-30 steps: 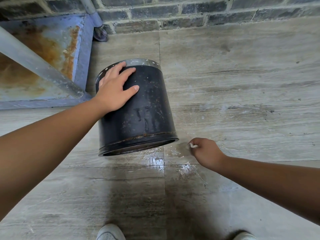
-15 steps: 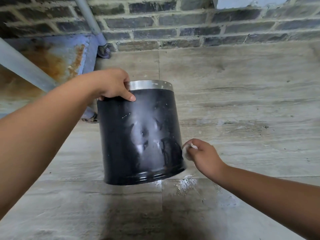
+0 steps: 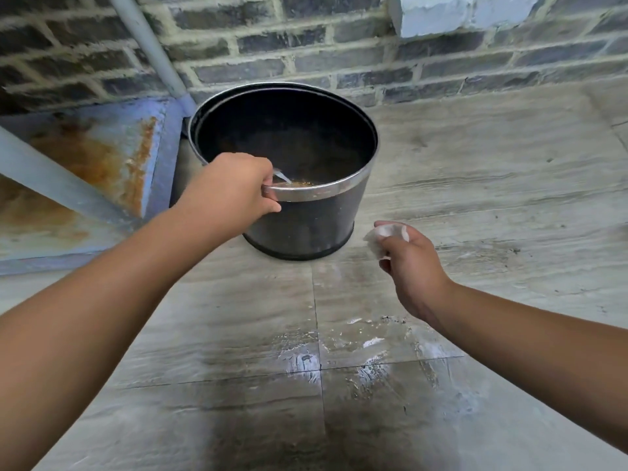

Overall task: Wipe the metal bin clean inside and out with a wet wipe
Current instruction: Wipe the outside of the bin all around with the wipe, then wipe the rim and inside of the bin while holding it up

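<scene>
The black metal bin (image 3: 316, 222) stands upright on the tiled floor, mouth up, with a silver band round its rim. Rusty brown dirt shows on its dark inside. My left hand (image 3: 231, 195) grips the near left part of the rim, fingers curled over the edge. My right hand (image 3: 407, 263) is a little to the right of the bin and apart from it, above the floor, pinching a crumpled white wet wipe (image 3: 384, 237) in its fingers.
A grey brick wall (image 3: 306, 56) runs just behind the bin. A blue, rust-stained metal frame (image 3: 102, 154) and a slanted pipe (image 3: 153, 49) stand close on the left. Wet patches (image 3: 339, 351) shine on the floor tiles in front.
The bin was upside down under my left hand, then lifted; now it stands upright, mouth up, nearer the wall. My left hand moved to its rim. My right hand with the wipe drew away.
</scene>
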`<state>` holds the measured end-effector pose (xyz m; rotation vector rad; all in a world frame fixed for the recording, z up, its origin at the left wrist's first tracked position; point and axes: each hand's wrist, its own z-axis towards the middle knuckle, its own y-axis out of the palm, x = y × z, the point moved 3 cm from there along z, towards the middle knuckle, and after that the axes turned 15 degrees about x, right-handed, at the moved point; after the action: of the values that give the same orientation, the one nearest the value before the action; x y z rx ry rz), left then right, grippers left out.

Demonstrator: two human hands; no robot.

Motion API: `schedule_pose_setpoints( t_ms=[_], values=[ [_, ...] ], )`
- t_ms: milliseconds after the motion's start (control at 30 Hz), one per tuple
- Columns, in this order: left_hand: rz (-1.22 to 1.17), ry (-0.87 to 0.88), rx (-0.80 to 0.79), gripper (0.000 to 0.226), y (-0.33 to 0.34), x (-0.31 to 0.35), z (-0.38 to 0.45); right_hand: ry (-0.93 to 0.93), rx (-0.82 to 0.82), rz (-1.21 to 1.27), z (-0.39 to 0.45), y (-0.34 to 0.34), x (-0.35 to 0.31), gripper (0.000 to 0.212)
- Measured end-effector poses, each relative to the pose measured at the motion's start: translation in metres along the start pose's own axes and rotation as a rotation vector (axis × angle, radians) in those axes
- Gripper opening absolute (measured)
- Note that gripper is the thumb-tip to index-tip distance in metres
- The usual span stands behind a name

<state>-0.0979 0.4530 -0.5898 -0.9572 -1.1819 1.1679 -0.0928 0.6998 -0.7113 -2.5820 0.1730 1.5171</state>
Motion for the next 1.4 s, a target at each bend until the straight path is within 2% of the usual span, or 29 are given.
schedule_pose_setpoints(
  t_ms=[133, 200, 300, 367, 467, 600, 700, 767, 800, 867, 933, 1067, 1300, 1400],
  values=[
    [-0.019, -0.075, 0.052, 0.032, 0.013, 0.003, 0.008, -0.090, 0.009, -0.026, 0.016, 0.002, -0.013, 0.031],
    [-0.010, -0.121, 0.034, 0.029, 0.015, 0.006, 0.008, -0.147, 0.021, -0.048, 0.021, 0.004, -0.020, 0.028],
    [0.266, -0.119, -0.053, 0.030, 0.021, 0.019, 0.005, -0.168, 0.093, 0.011, 0.030, 0.006, -0.028, 0.017],
    [0.384, -0.044, -0.066, 0.034, 0.029, 0.033, 0.002, -0.144, 0.125, 0.047, 0.037, 0.008, -0.031, 0.020],
    [0.288, -0.024, -0.065, 0.034, 0.034, 0.045, -0.002, -0.122, 0.140, 0.050, 0.044, 0.010, -0.039, 0.032],
    [0.043, 0.082, -0.001, 0.027, 0.030, 0.051, 0.001, -0.151, 0.174, 0.128, 0.047, 0.010, -0.048, 0.023],
    [-0.303, 0.115, -0.039, 0.059, 0.030, 0.056, 0.010, -0.173, 0.197, 0.248, 0.050, 0.017, -0.065, 0.031],
    [-0.477, 0.123, -0.108, 0.074, 0.035, 0.063, 0.017, -0.236, 0.125, 0.249, 0.049, 0.027, -0.079, 0.036],
    [-0.458, 0.165, -0.147, 0.077, 0.038, 0.066, 0.021, -0.268, 0.050, 0.229, 0.047, 0.035, -0.085, 0.038],
    [-0.233, 0.336, -0.194, 0.084, 0.046, 0.073, 0.023, -0.328, -0.118, 0.152, 0.040, 0.052, -0.088, 0.045],
    [-0.112, 0.412, -0.195, 0.088, 0.053, 0.074, 0.021, -0.412, -0.214, 0.060, 0.035, 0.063, -0.083, 0.053],
    [-0.128, 0.421, -0.171, 0.092, 0.056, 0.071, 0.020, -0.486, -0.185, -0.023, 0.030, 0.066, -0.070, 0.059],
    [-0.277, 0.391, -0.168, 0.098, 0.055, 0.070, 0.020, -0.391, -0.197, 0.091, 0.005, 0.064, -0.053, 0.062],
    [-0.366, 0.331, -0.176, 0.094, 0.053, 0.069, 0.022, -0.296, -0.231, 0.151, -0.019, 0.065, -0.035, 0.072]
  ],
)
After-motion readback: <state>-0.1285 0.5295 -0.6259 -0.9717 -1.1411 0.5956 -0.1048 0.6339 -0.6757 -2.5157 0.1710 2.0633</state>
